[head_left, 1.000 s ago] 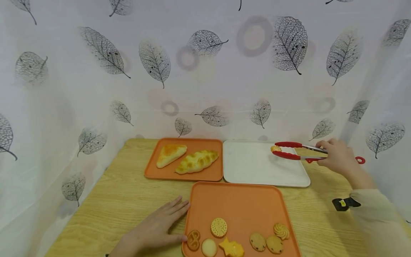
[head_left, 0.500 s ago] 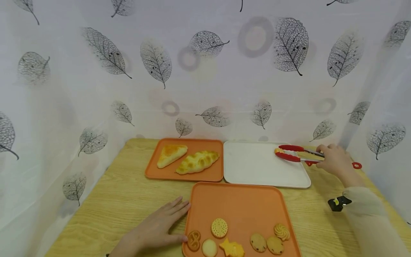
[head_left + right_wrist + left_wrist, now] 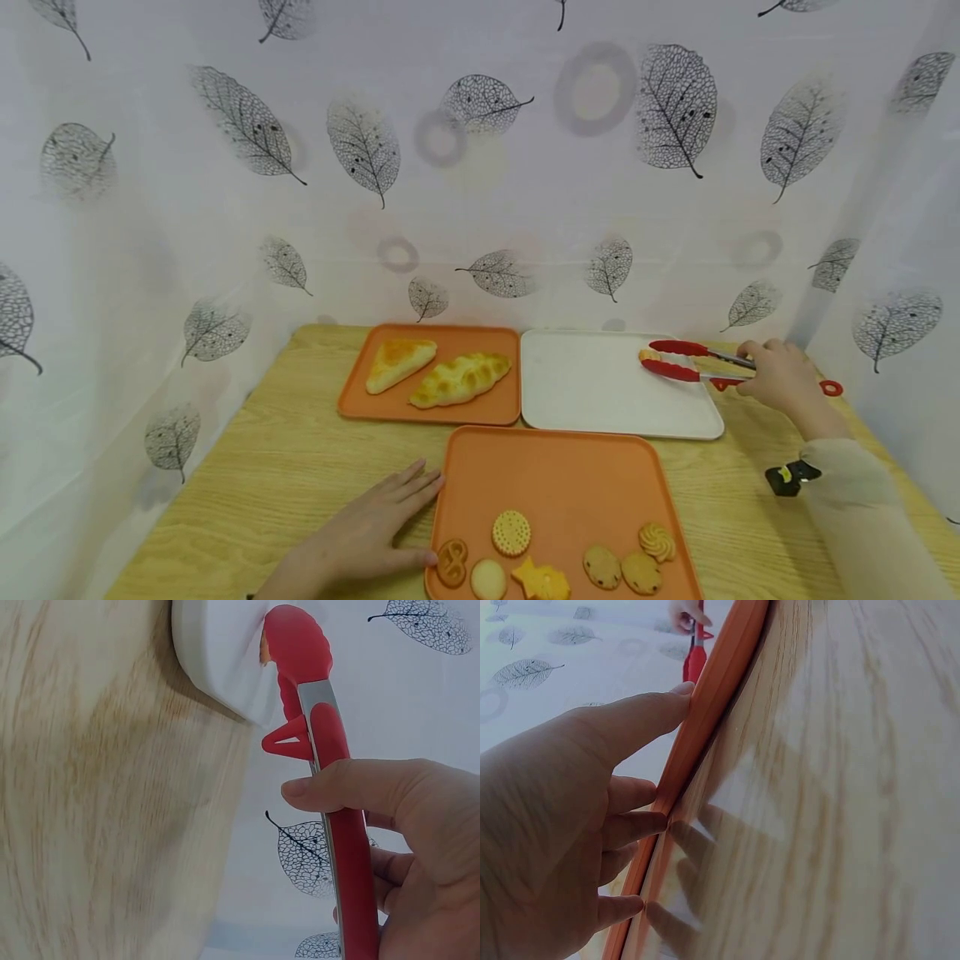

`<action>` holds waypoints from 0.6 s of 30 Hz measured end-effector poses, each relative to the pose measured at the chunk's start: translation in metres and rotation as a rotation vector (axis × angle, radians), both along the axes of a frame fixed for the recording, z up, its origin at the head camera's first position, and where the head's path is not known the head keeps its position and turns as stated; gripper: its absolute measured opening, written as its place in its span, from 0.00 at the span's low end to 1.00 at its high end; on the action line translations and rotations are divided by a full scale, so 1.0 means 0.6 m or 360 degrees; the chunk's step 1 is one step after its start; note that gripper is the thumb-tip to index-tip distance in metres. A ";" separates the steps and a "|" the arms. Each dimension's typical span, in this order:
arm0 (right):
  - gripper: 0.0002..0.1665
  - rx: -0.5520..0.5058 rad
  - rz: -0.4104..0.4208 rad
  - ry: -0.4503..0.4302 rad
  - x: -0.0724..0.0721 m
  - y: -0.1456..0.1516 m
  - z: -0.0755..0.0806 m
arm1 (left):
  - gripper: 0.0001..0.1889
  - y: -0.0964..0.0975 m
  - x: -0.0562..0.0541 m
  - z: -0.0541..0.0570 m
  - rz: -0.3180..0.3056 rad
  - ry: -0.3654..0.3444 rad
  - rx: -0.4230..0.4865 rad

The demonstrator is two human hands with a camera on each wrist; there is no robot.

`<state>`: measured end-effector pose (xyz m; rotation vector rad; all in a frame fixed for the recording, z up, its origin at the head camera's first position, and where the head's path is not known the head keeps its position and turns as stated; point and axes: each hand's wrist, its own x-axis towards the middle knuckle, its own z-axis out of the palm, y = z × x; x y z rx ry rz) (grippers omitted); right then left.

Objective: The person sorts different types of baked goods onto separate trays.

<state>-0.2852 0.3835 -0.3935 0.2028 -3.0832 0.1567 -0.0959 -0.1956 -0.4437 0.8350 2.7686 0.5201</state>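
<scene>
My right hand (image 3: pixel 783 382) grips red-and-steel tongs (image 3: pixel 678 372) over the right side of the white tray (image 3: pixel 585 392). Between the tong tips sits a small golden-yellow piece of food (image 3: pixel 647 356), mostly hidden by them; whether it touches the tray I cannot tell. In the right wrist view, thumb and fingers are wrapped round the tongs (image 3: pixel 349 870). My left hand (image 3: pixel 367 529) lies with straight fingers against the left edge of the near orange tray (image 3: pixel 555 467). The left wrist view has its thumb and fingertips touching that orange rim (image 3: pixel 712 712).
On the near tray lie a pretzel (image 3: pixel 452 562), a round dotted biscuit (image 3: pixel 512 533), a fish-shaped biscuit (image 3: pixel 542 579) and several other biscuits. A second orange tray (image 3: pixel 390 410) at the back left bears a triangular bread (image 3: pixel 400 364) and a braided loaf (image 3: pixel 461 379). A leaf-print curtain (image 3: pixel 495 167) hangs behind.
The tongs and the food piece have shifted slightly right and down over the white tray, and my right forearm has moved left a little. My left hand stays against the near tray.
</scene>
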 end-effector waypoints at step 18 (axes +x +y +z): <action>0.32 -0.0075 0.0170 0.0244 0.069 -0.015 0.021 | 0.45 0.001 -0.001 -0.004 -0.0004 0.0030 -0.0018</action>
